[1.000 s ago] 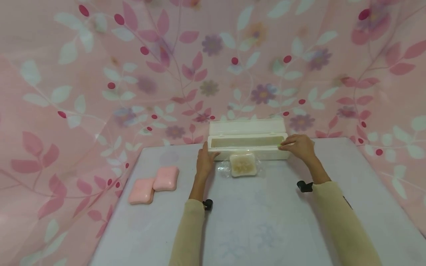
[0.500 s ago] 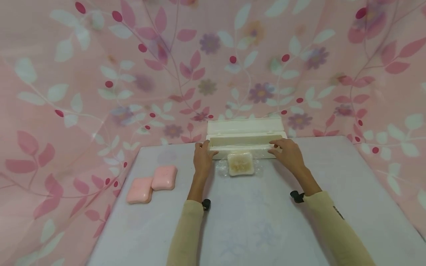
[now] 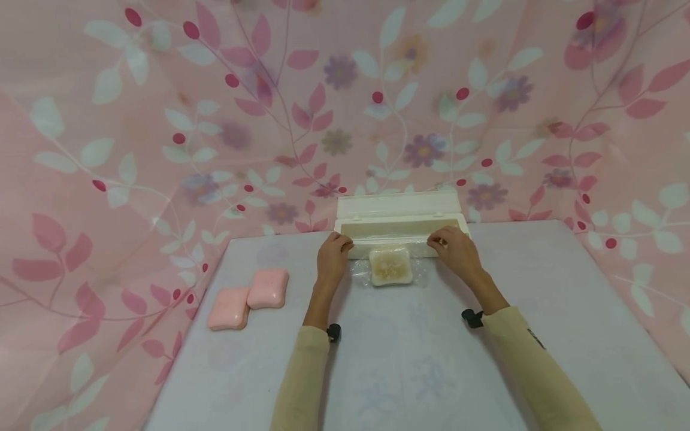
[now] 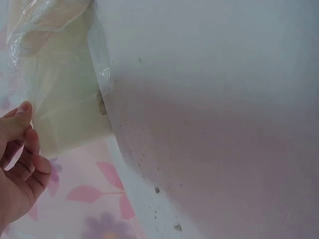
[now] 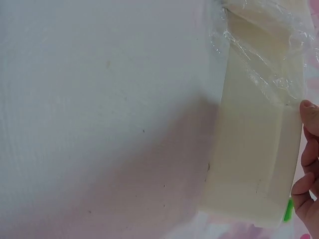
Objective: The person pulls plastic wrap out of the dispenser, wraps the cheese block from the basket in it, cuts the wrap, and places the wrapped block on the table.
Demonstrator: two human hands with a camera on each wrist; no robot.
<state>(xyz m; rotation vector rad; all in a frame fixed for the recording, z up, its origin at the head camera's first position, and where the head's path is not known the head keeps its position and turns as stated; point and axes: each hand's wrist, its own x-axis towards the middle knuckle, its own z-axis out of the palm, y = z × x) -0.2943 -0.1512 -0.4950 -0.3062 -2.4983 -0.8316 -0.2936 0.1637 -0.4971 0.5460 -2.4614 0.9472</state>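
A long white cling film dispenser (image 3: 372,229) stands at the table's back with its lid raised. Clear cling film (image 3: 358,272) hangs over its front onto the table, around a whitish, cushion-shaped block (image 3: 390,267) with a tan middle. At the front rim, my left hand (image 3: 332,257) pinches the film's left edge between thumb and fingers. My right hand (image 3: 457,251) pinches its right edge the same way. Each wrist view shows a thumb at the dispenser's rim, beside the wrinkled film (image 4: 55,25). The right wrist view also shows a small green part (image 5: 288,210) at the dispenser's end.
Two pink cushion-shaped blocks (image 3: 268,288) lie touching on the left of the pale table (image 3: 388,371). A pink floral curtain (image 3: 215,108) hangs right behind the dispenser. Dark wrist cameras (image 3: 472,318) stick out from both sleeves.
My right hand has moved left from the dispenser's right end to the film's edge. The left hand's fingers have come off the dispenser's left end and closed in on the film.
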